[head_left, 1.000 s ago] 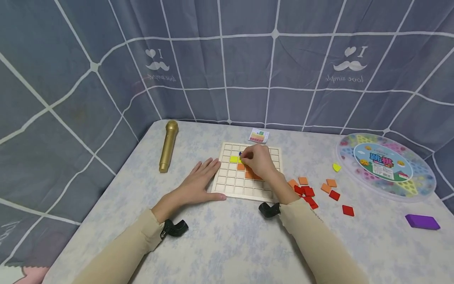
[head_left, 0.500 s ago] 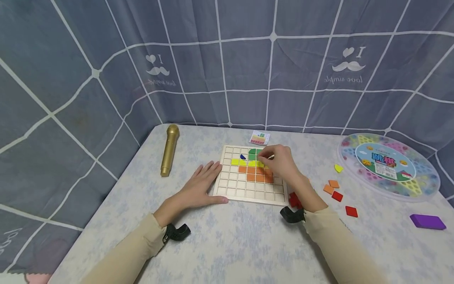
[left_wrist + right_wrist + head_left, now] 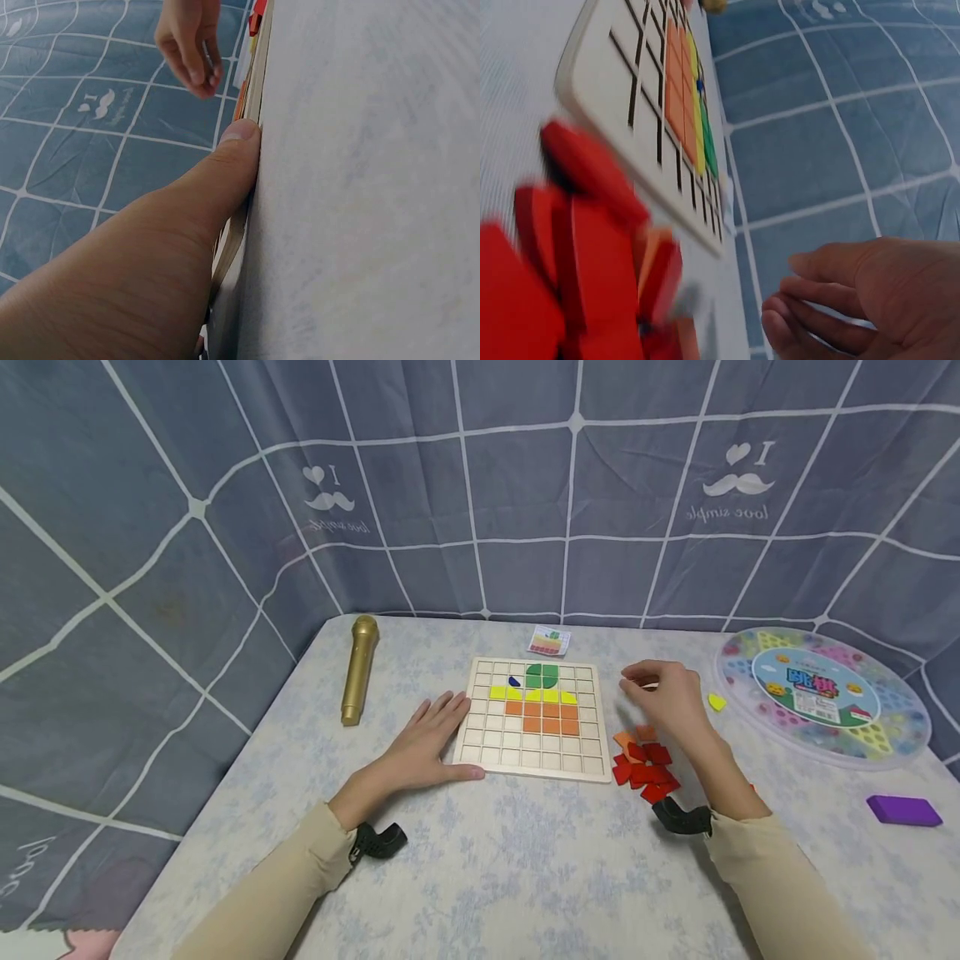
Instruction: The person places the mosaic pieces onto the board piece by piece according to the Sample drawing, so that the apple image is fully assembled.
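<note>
A wooden grid board (image 3: 491, 752) lies flat on the table. In its cells sit a green leaf shape (image 3: 542, 676), a small blue piece (image 3: 513, 682), a row of yellow pieces (image 3: 532, 696) and two rows of orange tiles (image 3: 551, 718). Flat beside the board's left edge, my left hand (image 3: 423, 747) has its fingers spread, and the thumb touches the near left corner. My right hand (image 3: 671, 697) hovers right of the board, loosely bent, with nothing visible between its fingertips. Below it lies a pile of red tiles (image 3: 648, 772) with a few orange tiles (image 3: 645, 733).
A small picture card (image 3: 550, 641) lies behind the board. The gold microphone (image 3: 360, 668) is at the left. To the right are a yellow piece (image 3: 717, 702), a round Chinese checkers box (image 3: 825, 697) and a purple block (image 3: 903, 810). A grid-patterned curtain (image 3: 517, 485) borders the table.
My right hand has moved right, from over the board to above the tile pile, uncovering the green, yellow and orange pieces. My left hand has stayed by the board.
</note>
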{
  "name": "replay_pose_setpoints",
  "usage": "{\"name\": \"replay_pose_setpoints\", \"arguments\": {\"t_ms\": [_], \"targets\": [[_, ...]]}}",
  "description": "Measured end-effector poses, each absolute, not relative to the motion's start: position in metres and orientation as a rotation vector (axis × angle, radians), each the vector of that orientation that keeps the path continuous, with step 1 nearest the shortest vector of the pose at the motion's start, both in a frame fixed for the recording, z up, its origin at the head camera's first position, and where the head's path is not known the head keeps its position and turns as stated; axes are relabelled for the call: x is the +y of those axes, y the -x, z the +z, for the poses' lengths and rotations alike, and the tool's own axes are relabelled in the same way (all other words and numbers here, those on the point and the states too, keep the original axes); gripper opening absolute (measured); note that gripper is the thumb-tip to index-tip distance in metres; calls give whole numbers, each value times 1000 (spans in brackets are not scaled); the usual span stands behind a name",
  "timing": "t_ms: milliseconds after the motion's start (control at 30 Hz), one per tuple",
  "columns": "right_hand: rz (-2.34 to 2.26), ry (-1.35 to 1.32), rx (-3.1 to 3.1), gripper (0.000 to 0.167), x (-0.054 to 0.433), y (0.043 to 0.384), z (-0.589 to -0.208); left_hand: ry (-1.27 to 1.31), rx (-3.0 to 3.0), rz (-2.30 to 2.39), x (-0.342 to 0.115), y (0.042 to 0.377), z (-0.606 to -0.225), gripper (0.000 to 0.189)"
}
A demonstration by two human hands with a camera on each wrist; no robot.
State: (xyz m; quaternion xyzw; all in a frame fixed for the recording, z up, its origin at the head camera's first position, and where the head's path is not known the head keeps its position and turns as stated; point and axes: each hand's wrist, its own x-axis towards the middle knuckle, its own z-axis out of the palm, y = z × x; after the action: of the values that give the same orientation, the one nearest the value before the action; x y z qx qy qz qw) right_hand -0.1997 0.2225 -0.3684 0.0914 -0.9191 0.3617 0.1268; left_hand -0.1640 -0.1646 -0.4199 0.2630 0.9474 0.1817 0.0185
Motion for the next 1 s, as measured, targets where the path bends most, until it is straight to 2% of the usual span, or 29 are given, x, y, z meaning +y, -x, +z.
{"name": "replay_pose_setpoints", "arguments": {"t_ms": [333,700,1000], "targets": [[981,1,-2764,36,277,189,-373,-807,2947,574,-166,164,-418,117],[767,231,-2821,41,293,187,-381,-824,2950,590,-166,162,-418,115],[668,242,-2887,38,295,184,-390,-835,2940,572,-166,165,-420,116]]}}
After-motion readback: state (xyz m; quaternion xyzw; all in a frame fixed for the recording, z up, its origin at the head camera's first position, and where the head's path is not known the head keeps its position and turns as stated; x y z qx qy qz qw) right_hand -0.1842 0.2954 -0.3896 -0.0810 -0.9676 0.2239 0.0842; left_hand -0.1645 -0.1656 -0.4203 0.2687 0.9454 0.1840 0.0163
